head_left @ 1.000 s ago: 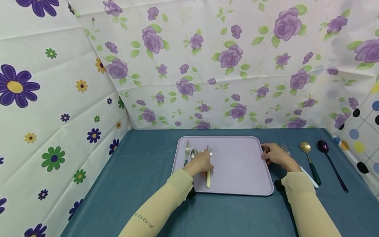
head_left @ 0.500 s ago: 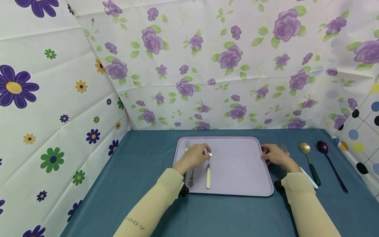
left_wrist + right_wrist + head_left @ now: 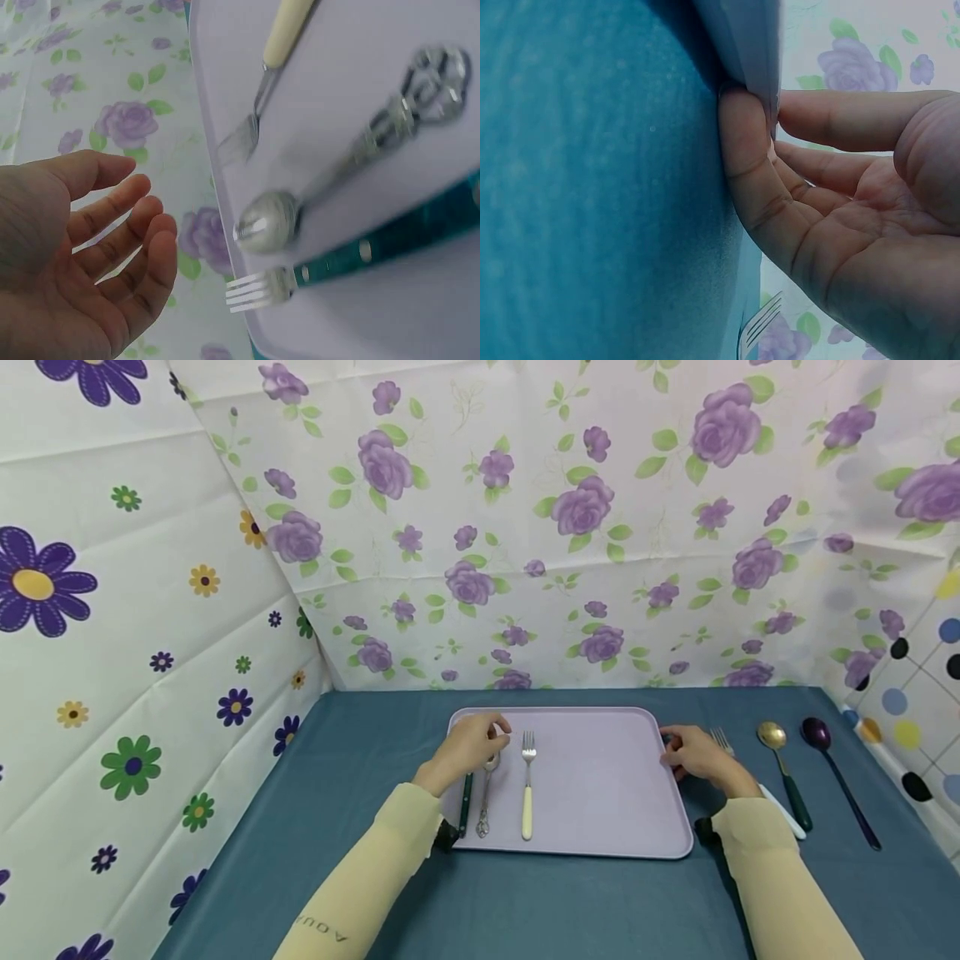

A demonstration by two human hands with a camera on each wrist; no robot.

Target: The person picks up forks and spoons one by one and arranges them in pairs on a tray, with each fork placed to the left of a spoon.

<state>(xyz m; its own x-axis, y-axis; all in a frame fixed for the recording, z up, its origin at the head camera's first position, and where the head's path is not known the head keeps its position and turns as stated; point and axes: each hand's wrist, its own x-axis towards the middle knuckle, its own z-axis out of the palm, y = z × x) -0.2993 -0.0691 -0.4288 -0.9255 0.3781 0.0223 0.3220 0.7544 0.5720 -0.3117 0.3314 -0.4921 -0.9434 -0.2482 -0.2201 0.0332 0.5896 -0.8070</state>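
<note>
A pale lilac tray lies on the table. My right hand grips its right edge; in the right wrist view the thumb is on one side of the rim and fingers curl under the other. Over the tray's left side hovers my left hand, fingers loosely bent and holding nothing. On the tray are a fork with a cream handle, an ornate silver spoon and a green-handled fork. In the head view my left hand covers the green-handled fork's tines.
Right of the tray lie a white-handled fork, partly behind my right arm, a gold spoon with a green handle and a dark purple spoon. Flowered cloth walls stand behind and at the left of the blue-covered table.
My left hand has let go of the cream-handled fork and moved left across the spoon toward the green-handled fork. The right hand stays at the tray's edge.
</note>
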